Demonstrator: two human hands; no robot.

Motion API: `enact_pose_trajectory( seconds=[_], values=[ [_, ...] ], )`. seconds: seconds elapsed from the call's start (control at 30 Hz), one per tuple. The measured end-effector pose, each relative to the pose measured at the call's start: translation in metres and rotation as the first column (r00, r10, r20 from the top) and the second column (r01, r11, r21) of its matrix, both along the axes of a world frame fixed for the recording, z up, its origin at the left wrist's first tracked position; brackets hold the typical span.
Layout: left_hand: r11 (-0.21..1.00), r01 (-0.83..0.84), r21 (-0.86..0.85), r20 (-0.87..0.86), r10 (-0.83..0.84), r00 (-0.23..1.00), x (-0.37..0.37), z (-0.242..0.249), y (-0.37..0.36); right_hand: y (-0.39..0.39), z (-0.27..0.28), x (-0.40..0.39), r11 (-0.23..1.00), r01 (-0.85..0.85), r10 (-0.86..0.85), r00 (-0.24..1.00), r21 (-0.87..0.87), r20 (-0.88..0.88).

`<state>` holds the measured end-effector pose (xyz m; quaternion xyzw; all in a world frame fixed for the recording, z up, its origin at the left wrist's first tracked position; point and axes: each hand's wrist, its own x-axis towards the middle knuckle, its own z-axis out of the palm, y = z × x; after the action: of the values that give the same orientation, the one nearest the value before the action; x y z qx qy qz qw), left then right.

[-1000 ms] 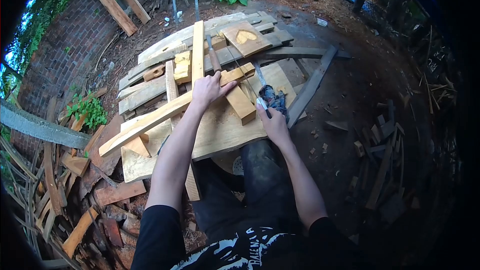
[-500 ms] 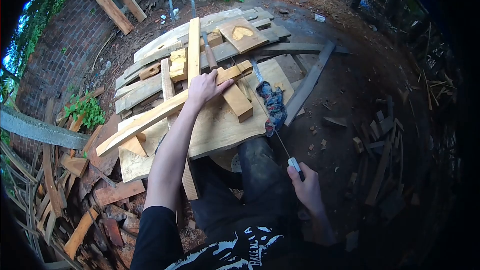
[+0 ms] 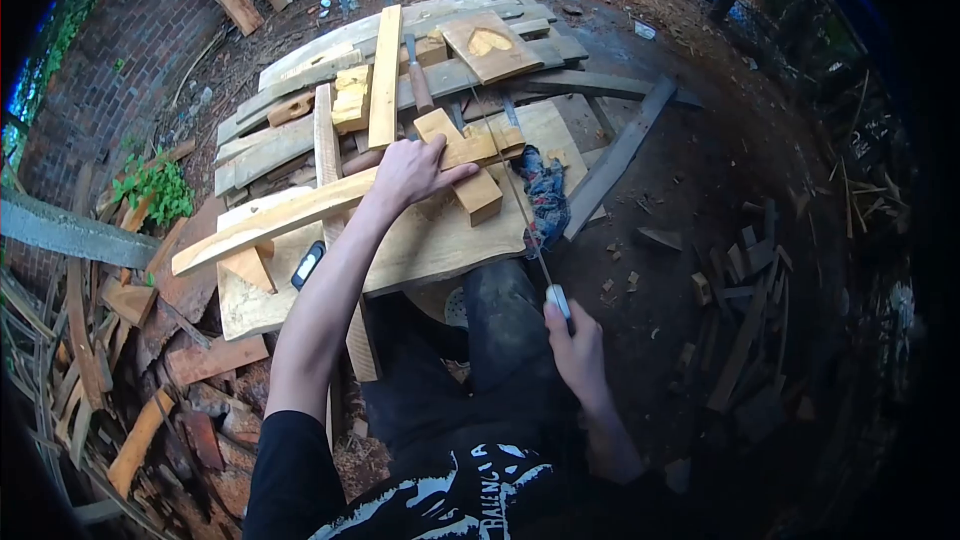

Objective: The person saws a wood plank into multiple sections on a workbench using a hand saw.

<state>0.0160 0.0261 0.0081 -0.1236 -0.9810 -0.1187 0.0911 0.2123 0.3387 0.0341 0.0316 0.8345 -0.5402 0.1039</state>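
My left hand (image 3: 415,172) presses on a long wooden bar (image 3: 275,218) that lies across a short wood block (image 3: 478,197), its fingers wrapped over the bar. My right hand (image 3: 577,340) is closed round the white and dark handle of a saw (image 3: 557,297). The thin saw blade runs up from it and crosses the bar near its right end. Beside the blade lies a dark, patterned cloth (image 3: 545,202). A chisel (image 3: 420,86) with a wooden handle rests beyond my left hand.
The plank table (image 3: 430,258) bears an upright-running pale board (image 3: 386,75), a yellowish block (image 3: 351,100) and a board with a heart shape (image 3: 490,47). A dark device (image 3: 309,265) lies by my left forearm. Wood scraps (image 3: 740,310) litter the ground.
My right hand has moved up and to the left with the saw, its handle now closer to the table. The dark device has come into view beside my left forearm. The view has shifted slightly.
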Motion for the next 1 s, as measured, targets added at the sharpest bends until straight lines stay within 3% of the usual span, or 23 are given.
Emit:
enact_pose_trajectory(
  seconds=[0.13, 0.27, 0.37, 0.4, 0.6, 0.7, 0.83, 0.97, 1.0],
  values=[
    [0.999, -0.007, -0.037, -0.013, 0.007, 1.000, 0.002, 0.003, 0.003, -0.028, -0.029, -0.061, 0.999, 0.008, -0.004, 0.995, 0.040, -0.100],
    [1.000, -0.027, 0.006, -0.059, 0.027, 0.998, 0.000, 0.001, 0.000, -0.044, -0.053, -0.092, 0.999, 0.001, 0.002, 0.998, 0.051, -0.060],
    [0.997, -0.072, -0.005, -0.020, 0.072, 0.997, 0.003, 0.001, 0.003, -0.045, -0.067, -0.081, 0.989, 0.020, -0.015, 0.999, -0.143, 0.041],
    [0.998, -0.058, 0.001, -0.034, 0.058, 0.998, 0.002, 0.001, 0.002, -0.052, -0.073, -0.075, 0.970, 0.013, -0.025, 0.998, -0.242, -0.049],
    [0.998, -0.057, -0.017, -0.006, 0.057, 0.998, 0.004, 0.007, 0.002, -0.001, -0.075, -0.006, 0.980, -0.063, 0.050, 0.996, -0.189, -0.073],
    [0.999, -0.042, -0.016, 0.005, 0.042, 0.999, 0.007, 0.003, 0.004, 0.019, -0.069, 0.013, 0.944, 0.011, 0.035, 0.990, -0.330, 0.135],
    [1.000, -0.027, 0.003, -0.025, 0.027, 0.999, 0.008, 0.006, 0.006, -0.001, -0.069, -0.002, 0.959, -0.003, 0.027, 0.997, -0.283, 0.078],
    [1.000, -0.009, -0.006, -0.014, 0.009, 1.000, 0.005, 0.004, 0.004, -0.040, -0.076, -0.069, 0.978, -0.008, -0.007, 0.997, -0.209, -0.071],
    [1.000, -0.010, 0.000, -0.009, 0.010, 1.000, 0.006, 0.005, 0.004, -0.049, -0.073, -0.088, 0.988, 0.004, -0.010, 0.999, -0.155, -0.038]
  ],
)
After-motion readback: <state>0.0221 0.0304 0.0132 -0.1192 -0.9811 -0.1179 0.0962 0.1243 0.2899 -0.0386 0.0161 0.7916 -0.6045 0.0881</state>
